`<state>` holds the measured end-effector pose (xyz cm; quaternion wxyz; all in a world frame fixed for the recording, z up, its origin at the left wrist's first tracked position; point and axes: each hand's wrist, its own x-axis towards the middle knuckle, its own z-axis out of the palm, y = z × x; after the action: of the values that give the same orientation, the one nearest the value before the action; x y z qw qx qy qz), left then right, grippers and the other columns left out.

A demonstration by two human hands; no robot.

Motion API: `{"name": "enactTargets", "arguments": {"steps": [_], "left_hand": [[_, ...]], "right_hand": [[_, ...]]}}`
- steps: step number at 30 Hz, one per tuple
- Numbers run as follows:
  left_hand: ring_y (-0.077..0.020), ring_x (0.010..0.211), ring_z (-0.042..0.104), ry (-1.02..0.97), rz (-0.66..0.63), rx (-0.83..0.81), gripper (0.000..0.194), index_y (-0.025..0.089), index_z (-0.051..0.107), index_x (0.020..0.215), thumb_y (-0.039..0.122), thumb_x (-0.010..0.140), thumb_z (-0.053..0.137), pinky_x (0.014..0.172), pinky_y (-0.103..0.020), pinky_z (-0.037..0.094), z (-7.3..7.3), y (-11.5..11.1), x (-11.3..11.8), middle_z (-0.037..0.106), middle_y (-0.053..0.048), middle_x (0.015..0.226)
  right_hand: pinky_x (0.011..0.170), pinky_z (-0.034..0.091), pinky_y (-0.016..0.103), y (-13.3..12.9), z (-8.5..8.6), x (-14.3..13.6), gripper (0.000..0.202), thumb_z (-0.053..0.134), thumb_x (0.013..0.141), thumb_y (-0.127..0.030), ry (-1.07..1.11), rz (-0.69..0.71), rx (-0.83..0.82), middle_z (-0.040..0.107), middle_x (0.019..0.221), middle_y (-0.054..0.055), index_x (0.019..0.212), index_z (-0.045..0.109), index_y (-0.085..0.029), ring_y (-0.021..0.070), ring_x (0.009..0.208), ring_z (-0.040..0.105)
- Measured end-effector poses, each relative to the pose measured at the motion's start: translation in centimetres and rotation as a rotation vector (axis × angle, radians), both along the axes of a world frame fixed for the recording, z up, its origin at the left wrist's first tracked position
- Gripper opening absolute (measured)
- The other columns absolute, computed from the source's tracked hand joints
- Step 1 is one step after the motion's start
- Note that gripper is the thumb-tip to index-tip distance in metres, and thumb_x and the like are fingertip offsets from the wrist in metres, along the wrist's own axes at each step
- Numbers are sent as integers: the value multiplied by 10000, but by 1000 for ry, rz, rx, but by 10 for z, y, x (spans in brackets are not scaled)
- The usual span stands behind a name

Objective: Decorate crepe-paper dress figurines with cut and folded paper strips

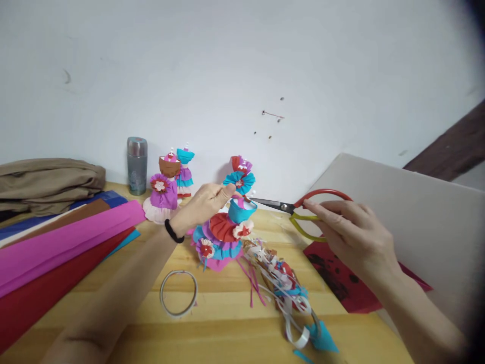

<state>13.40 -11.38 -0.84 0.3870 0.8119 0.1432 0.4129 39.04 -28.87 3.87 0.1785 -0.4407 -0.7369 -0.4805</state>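
My right hand (pixel 352 237) grips scissors (pixel 268 203) by their red and yellow handles. The dark blades point left, with the tips at the top of a crepe-paper dress (pixel 227 228). This dress has a blue bodice, a ruffled red, purple, blue and pink skirt, and paper flowers. At its neckline, my left hand (pixel 208 202), with a black band on the wrist, pinches a small pink piece of paper; the fingertips partly cover it. Close behind stands another paper dress (pixel 239 182) with a blue flower on its front.
Two finished-looking paper dresses (pixel 164 194) and a grey flask (pixel 137 167) stand by the wall. Crepe-paper sheets (pixel 68 237) and brown cloth (pixel 49 184) lie left. A tape roll (pixel 179 316) is in front. Paper scraps (pixel 282 283), red paper (pixel 341 283) and a white board (pixel 397 222) are right.
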Motion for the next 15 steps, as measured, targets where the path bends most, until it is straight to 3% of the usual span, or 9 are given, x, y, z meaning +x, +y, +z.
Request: {"name": "enactTargets", "arguments": {"steps": [12, 15], "left_hand": [[-136, 632, 482, -26, -25, 9, 756, 91, 747, 873, 695, 950, 300, 637, -283, 375, -3, 5, 3, 447, 11, 616], [-134, 622, 473, -17, -15, 0, 782, 94, 758, 929, 726, 933, 298, 615, -280, 359, -3, 5, 3, 454, 10, 616]], "right_hand": [[668, 441, 321, 13, 0, 9, 460, 552, 926, -31, -67, 37, -85, 710, 928, 35, 1307, 599, -284, 161, 736, 653], [671, 440, 324, 15, 2, 8, 446, 530, 936, -32, -78, 59, -99, 712, 920, 36, 1294, 607, -287, 161, 745, 655]]}}
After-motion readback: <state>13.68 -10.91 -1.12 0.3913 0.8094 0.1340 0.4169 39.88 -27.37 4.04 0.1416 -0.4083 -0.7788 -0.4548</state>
